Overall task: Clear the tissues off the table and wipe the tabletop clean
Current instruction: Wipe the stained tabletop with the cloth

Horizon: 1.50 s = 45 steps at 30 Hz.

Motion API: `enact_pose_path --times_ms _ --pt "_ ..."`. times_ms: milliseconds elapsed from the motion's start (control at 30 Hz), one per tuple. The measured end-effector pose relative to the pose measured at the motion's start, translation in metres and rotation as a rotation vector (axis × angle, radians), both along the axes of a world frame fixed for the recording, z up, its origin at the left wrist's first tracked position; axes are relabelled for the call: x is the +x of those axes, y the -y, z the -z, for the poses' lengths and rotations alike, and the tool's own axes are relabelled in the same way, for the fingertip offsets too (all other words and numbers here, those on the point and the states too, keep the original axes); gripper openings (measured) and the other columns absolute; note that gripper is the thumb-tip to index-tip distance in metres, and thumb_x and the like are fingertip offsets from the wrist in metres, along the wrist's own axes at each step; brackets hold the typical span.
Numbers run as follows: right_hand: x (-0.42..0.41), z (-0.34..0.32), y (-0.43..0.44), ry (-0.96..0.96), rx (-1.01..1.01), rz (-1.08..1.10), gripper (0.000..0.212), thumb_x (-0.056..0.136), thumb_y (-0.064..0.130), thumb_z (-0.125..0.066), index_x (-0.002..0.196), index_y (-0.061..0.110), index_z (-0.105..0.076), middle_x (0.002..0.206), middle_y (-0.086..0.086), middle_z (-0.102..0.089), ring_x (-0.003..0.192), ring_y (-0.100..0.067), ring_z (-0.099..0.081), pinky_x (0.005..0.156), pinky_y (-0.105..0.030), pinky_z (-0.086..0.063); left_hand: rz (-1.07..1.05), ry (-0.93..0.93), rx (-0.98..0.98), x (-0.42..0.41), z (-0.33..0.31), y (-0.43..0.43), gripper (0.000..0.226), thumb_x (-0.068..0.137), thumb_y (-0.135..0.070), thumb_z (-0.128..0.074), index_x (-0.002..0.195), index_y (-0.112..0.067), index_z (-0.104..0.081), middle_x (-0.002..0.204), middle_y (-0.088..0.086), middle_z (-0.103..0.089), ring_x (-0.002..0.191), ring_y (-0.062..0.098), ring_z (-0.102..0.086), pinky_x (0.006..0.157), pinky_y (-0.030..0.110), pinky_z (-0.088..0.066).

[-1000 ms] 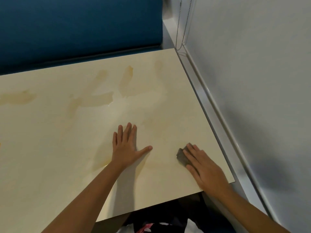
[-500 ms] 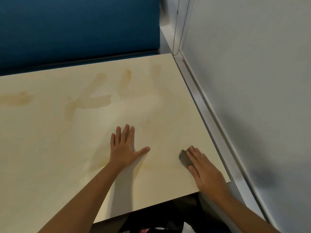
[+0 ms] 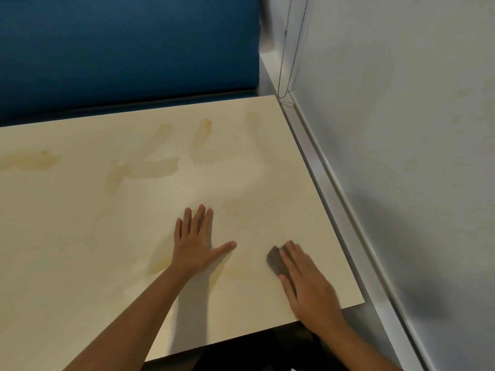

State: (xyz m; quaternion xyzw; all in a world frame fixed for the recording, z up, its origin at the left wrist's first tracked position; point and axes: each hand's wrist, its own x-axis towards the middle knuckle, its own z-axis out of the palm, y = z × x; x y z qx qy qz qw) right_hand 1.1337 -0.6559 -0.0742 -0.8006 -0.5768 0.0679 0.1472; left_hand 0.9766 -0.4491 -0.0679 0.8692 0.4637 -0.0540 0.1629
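Note:
A cream tabletop point(image 3: 80, 250) fills the view, with yellowish smeared streaks point(image 3: 150, 170) across its far half. My left hand point(image 3: 197, 242) lies flat on it with fingers straight and thumb out. To its right, my right hand point(image 3: 308, 282) presses a small dark grey cloth point(image 3: 276, 261) flat against the table with straight fingers, near the right front corner. Only the cloth's left part shows past the fingers. No tissues are in view.
A blue padded seat back point(image 3: 128, 49) stands behind the table. A white wall point(image 3: 401, 129) with a ledge point(image 3: 334, 188) runs along the table's right edge. A bead chain point(image 3: 285, 57) hangs at the far right corner. The table's front edge is just below my right hand.
My right hand has slid the cloth a little toward the front edge of the table. My left hand has stayed flat in place. The camera has tilted slightly.

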Motion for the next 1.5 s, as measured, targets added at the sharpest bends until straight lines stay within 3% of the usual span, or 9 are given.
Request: enact_pose_path --times_ms 133,333,567,767,900,967,1167,1367,1500 --pt "0.038 0.002 0.012 -0.041 -0.003 -0.156 0.049 0.098 0.043 -0.028 0.141 0.019 -0.037 0.150 0.007 -0.030 0.138 -0.006 -0.027 0.109 -0.027 -0.033 -0.002 0.002 -0.006 0.000 -0.001 0.000 0.130 0.041 -0.097 0.009 0.149 -0.026 0.002 0.157 -0.006 0.013 0.142 0.019 0.020 0.114 0.037 0.013" --pt "0.038 0.006 -0.038 -0.033 0.016 0.379 0.059 0.098 0.041 -0.017 0.137 0.004 -0.042 0.143 -0.011 -0.041 0.132 -0.026 -0.041 0.106 -0.042 -0.037 -0.007 0.006 0.003 0.001 0.001 0.000 0.130 0.041 -0.097 0.010 0.149 -0.027 0.002 0.157 -0.007 0.012 0.142 0.019 0.021 0.114 0.036 0.014" --pt "0.041 0.004 -0.014 -0.016 -0.012 -0.212 0.050 0.100 0.043 -0.024 0.143 0.019 -0.030 0.151 0.006 -0.028 0.137 -0.011 -0.031 0.112 -0.024 -0.023 -0.006 0.016 0.019 0.000 0.000 0.001 0.130 0.041 -0.097 0.012 0.149 -0.026 0.002 0.157 -0.005 0.012 0.142 0.019 0.020 0.114 0.037 0.013" --pt "0.064 0.005 -0.061 -0.020 0.040 0.335 0.064 0.092 0.039 -0.012 0.140 0.004 -0.035 0.149 -0.010 -0.032 0.138 -0.024 -0.029 0.112 -0.031 -0.018 -0.015 0.064 0.032 -0.001 0.003 0.001 0.128 0.043 -0.098 0.008 0.150 -0.027 -0.002 0.157 -0.006 0.010 0.142 0.018 0.020 0.114 0.036 0.014" --pt "0.041 0.002 -0.089 -0.022 -0.035 0.309 0.064 0.095 0.038 -0.010 0.138 -0.001 -0.037 0.146 -0.016 -0.036 0.135 -0.028 -0.035 0.111 -0.034 -0.022 -0.010 0.074 0.032 -0.001 0.002 0.001 0.128 0.044 -0.097 0.008 0.150 -0.026 -0.003 0.157 -0.007 0.009 0.143 0.018 0.019 0.113 0.034 0.015" --pt "0.039 0.004 -0.082 0.007 -0.033 0.169 0.057 0.097 0.037 -0.018 0.137 0.003 -0.042 0.144 -0.011 -0.040 0.132 -0.024 -0.040 0.108 -0.030 -0.028 -0.007 0.096 0.047 -0.003 0.000 0.000 0.125 0.048 -0.096 0.007 0.149 -0.024 -0.012 0.158 -0.005 -0.002 0.145 0.019 0.009 0.115 0.035 0.006" --pt "0.079 -0.001 -0.054 0.000 0.002 -0.107 0.053 0.100 0.044 -0.020 0.140 0.015 -0.039 0.147 0.004 -0.034 0.135 -0.008 -0.031 0.114 -0.019 -0.016 -0.023 0.254 0.135 -0.007 -0.006 -0.031 0.095 0.079 -0.080 -0.012 0.129 -0.011 -0.053 0.137 0.003 -0.050 0.129 0.026 -0.044 0.105 0.040 -0.033" --pt "0.073 0.001 -0.106 -0.037 -0.037 0.390 0.065 0.092 0.039 -0.015 0.138 0.000 -0.039 0.144 -0.018 -0.038 0.134 -0.030 -0.036 0.111 -0.038 -0.028 0.019 0.222 0.208 0.005 0.000 -0.075 0.094 0.079 -0.078 -0.017 0.133 -0.008 -0.049 0.141 0.006 -0.047 0.135 0.027 -0.036 0.111 0.038 -0.024" --pt "0.040 0.000 -0.113 -0.016 -0.069 0.204 0.060 0.099 0.038 -0.013 0.135 0.003 -0.046 0.140 -0.015 -0.045 0.129 -0.027 -0.044 0.104 -0.039 -0.039 -0.091 0.245 0.201 0.020 0.006 -0.092 0.084 0.074 -0.067 -0.030 0.133 -0.011 -0.048 0.142 0.005 -0.044 0.136 0.027 -0.031 0.112 0.037 -0.022"
